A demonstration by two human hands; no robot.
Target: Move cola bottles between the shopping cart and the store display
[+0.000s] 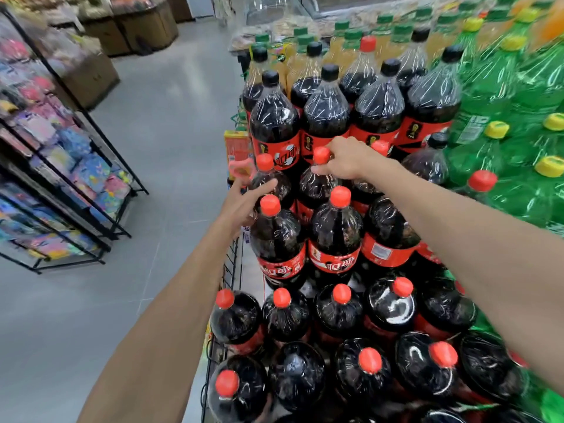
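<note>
A grey tiled store floor (158, 123) runs along a stepped display (232, 270) packed with large cola bottles, and everything here is placed from the red-capped cola bottle (317, 184) in the display's middle tier. The right hand (345, 158) rests on that bottle's neck, fingers curled round it just under the cap, so this grip is clamped on the bottle. One place to its left stands a second red-capped bottle (268, 181); the left hand (244, 203) lies against its shoulder with thumb and fingers spread and fairly straight, a grip held apart, touching rather than wrapping. Behind the landmark bottle rise black-capped cola bottles (326, 108), and to its right green soda bottles (503, 148) with yellow caps. Across the floor, well to its left, stands a black wire rack (100, 166) of colourful packets. No cart is plainly visible.
</note>
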